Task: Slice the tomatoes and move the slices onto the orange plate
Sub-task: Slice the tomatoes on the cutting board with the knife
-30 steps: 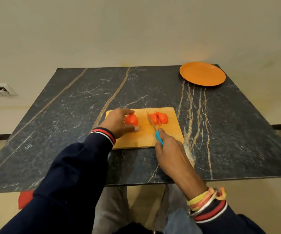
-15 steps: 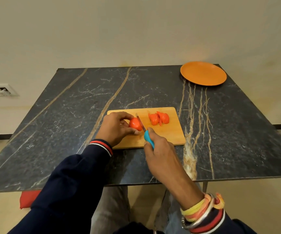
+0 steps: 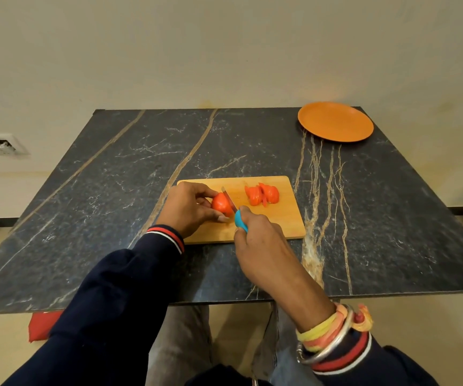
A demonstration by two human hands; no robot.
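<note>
Your dark marble-patterned table (image 3: pixel 113 190) carries everything: one round orange plate (image 3: pixel 335 121) at its far right corner, bare of slices, and one rectangular wooden cutting board (image 3: pixel 280 218) near the front edge, its long axis running left to right across you.

On the board sit two lots of tomato. To the right lies a cluster of red tomato slices (image 3: pixel 262 195), leaning on one another; you cannot count them singly from here. To the left is the uncut red tomato piece (image 3: pixel 220 204), the thing in hand.

Your left hand (image 3: pixel 188 211) is curled round that piece from the left, fingers and thumb closed on it. Your right hand (image 3: pixel 255 235) is wrapped tight about the blue handle of one small knife (image 3: pixel 231 203), whose blade points away from you and slightly left, resting against the piece's right side.

So the piece lies between your hands, and the blade runs front to back across the board's long axis. The cut looks set to fall on the right face, well clear of the left fingertips. The plate lies well apart, far right, nearer your right hand.
</note>
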